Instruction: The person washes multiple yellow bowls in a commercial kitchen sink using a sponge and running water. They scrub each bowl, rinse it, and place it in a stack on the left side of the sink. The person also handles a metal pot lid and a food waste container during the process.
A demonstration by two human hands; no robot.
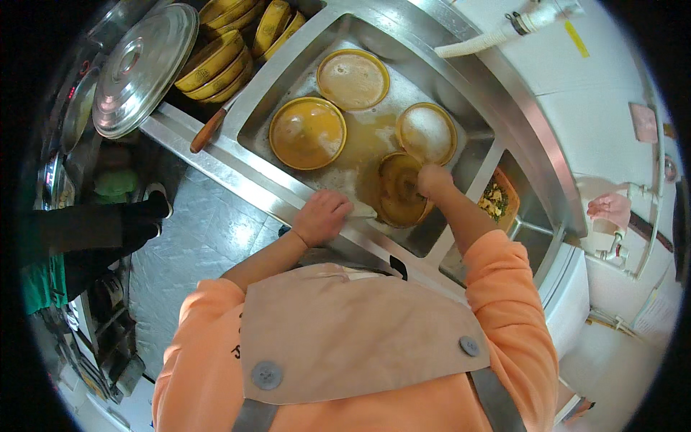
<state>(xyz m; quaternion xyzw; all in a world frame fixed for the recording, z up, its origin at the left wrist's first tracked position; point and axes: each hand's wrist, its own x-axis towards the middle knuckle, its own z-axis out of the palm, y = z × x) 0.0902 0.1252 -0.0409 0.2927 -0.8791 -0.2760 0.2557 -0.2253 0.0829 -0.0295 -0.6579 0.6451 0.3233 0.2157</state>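
My right hand is closed at the right rim of a yellow-brown bowl that stands low in the steel sink; what its fingers hold is hidden. Near the sink's front edge rests my left hand, fingers curled, beside a pale cloth-like thing; whether it grips this cannot be told. Farther in, three yellow-rimmed bowls filled with cloudy liquid stand in the sink: one at the left, one at the back and one at the right. Murky water lies between them.
Stacked yellow bowls fill the left compartment, beside a large metal lid and a wooden-handled tool. An orange container of food scraps sits in the right basin. A white hose hangs above. At far left a person's shoe shows.
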